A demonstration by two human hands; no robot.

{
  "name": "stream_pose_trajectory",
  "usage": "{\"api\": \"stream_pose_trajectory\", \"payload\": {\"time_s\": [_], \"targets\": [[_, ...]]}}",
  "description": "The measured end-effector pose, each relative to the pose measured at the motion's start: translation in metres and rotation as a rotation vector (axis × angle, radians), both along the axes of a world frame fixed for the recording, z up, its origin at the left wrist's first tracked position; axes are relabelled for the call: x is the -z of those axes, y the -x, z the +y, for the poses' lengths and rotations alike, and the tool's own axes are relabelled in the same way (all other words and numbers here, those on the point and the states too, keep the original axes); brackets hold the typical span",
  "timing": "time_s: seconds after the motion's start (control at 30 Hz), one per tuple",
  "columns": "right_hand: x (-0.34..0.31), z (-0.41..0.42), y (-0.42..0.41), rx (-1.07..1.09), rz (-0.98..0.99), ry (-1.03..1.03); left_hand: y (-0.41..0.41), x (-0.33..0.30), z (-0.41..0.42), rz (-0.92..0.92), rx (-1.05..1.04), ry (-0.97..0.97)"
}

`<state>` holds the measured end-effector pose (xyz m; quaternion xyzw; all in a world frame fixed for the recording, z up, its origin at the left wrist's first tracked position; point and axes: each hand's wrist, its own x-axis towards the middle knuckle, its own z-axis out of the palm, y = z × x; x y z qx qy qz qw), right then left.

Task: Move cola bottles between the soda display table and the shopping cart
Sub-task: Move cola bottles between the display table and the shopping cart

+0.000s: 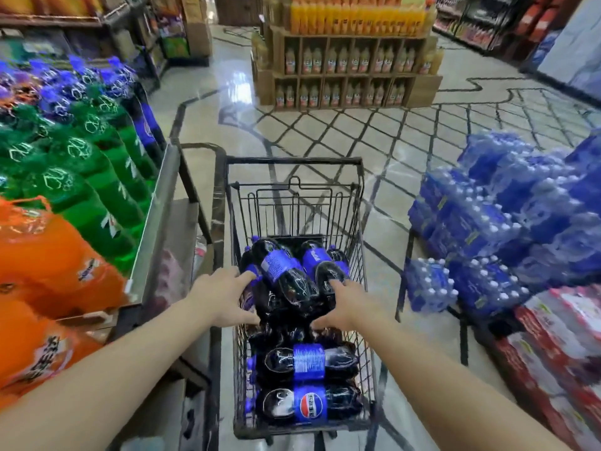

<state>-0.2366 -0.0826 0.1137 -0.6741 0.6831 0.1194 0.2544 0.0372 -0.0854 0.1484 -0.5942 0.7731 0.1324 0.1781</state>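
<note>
Landmark: the shopping cart [297, 320], parked just right of the soda display table [153, 232], close enough that a bottle needs only a short swing across. Cola bottles [305, 362] lie on their sides in the cart, stacked in layers; I judge they are laid flat so they cannot topple or roll far. My left hand [224, 297] reaches in over the cart's left wall, my right hand [344, 304] over its right half. Both have fingers spread wide and mostly straight, flanking the upper bottle [283, 275] that lies slanted on the heap. Fingertips seem to touch bottles, but nothing is clasped. I read two hands as suiting a big, slippery bottle. Green bottles [97, 177] and orange bottles [48, 271] fill the table beside the cart.
</note>
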Motion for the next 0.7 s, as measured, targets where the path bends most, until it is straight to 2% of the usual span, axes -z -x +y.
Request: {"api": "stream_pose_trajectory", "payload": {"time_s": [0.2,0.33,0.43,0.6,0.7], "targets": [[0.032,-0.071,-0.001,-0.025,-0.074,-0.013,0.007,0.028,-0.061,-0.002,-0.102,-0.101],[0.059,-0.103,-0.010,-0.040,-0.067,-0.051,0.009,0.051,-0.097,0.065,-0.212,-0.179],[0.081,-0.116,-0.022,-0.039,-0.069,-0.071,0.009,0.074,-0.120,0.183,-0.318,-0.232],[0.116,-0.126,-0.046,0.004,-0.214,-0.157,0.007,0.110,-0.152,0.415,-0.528,-0.308],[0.132,-0.131,-0.055,0.060,-0.225,-0.165,0.003,0.134,-0.176,0.519,-0.649,-0.396]]}}
